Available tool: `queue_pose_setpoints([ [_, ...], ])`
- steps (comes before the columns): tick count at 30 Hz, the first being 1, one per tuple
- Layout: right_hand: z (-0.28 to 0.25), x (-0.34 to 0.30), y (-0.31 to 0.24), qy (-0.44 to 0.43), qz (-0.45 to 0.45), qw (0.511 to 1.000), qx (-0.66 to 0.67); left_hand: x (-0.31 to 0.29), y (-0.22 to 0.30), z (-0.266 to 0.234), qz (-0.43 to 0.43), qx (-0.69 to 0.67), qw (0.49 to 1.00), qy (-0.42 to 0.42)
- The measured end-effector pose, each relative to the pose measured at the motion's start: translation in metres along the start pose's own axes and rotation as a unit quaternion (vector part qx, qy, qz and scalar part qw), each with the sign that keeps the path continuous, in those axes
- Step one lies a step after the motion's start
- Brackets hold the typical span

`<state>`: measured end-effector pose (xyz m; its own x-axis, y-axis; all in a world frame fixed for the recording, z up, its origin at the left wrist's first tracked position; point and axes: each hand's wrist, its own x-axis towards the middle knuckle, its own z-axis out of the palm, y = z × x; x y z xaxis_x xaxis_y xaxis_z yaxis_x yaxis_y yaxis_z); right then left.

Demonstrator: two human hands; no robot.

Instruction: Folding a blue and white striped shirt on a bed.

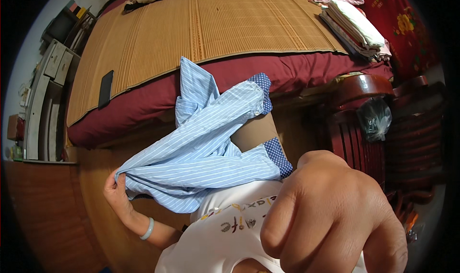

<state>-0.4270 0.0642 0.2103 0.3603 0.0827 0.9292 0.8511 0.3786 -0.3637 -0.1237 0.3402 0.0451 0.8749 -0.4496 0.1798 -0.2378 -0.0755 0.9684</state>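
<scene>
Bright middle, bowed edges, black corners

A light blue shirt (201,143) with fine white stripes lies crumpled across the person's lap, unfolded and gathered into loose creases. Its left end is bunched to a point, pinched between the thumb and fingers of the left hand (117,189). From there two sleeves fan out rightward, one above the other, with a leg showing in the gap between their ends. The upper cuff (263,92) and the lower cuff (278,158) are both navy with small white dots; a small button shows beside the upper one. A pointed, folded flap of the striped cloth rises in front of the bed's (306,74) near edge, and a rounded fold sags at the bottom.
</scene>
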Motion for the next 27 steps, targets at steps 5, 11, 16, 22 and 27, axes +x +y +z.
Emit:
queue_pose_setpoints([
  [5, -0.011, -0.003, 0.005, -0.031, -0.002, 1.000, 0.002, -0.004, 0.000, -0.005, 0.005, 0.004, 1.000, 0.003],
  [11, -0.039, -0.021, -0.004, -0.079, 0.062, 0.992, -0.074, -0.008, 0.002, -0.004, 0.005, 0.023, 1.000, 0.011],
  [16, -0.044, -0.114, -0.036, 0.194, 0.286, 0.894, -0.284, -0.006, -0.007, -0.012, 0.011, 0.000, 1.000, 0.007],
  [22, -0.003, -0.198, -0.052, 0.102, 0.538, 0.676, -0.493, -0.003, -0.005, -0.011, -0.006, -0.013, 1.000, 0.013],
  [27, 0.015, -0.224, -0.043, 0.013, 0.524, 0.546, -0.653, 0.006, -0.010, -0.011, 0.022, -0.007, 1.000, 0.005],
])
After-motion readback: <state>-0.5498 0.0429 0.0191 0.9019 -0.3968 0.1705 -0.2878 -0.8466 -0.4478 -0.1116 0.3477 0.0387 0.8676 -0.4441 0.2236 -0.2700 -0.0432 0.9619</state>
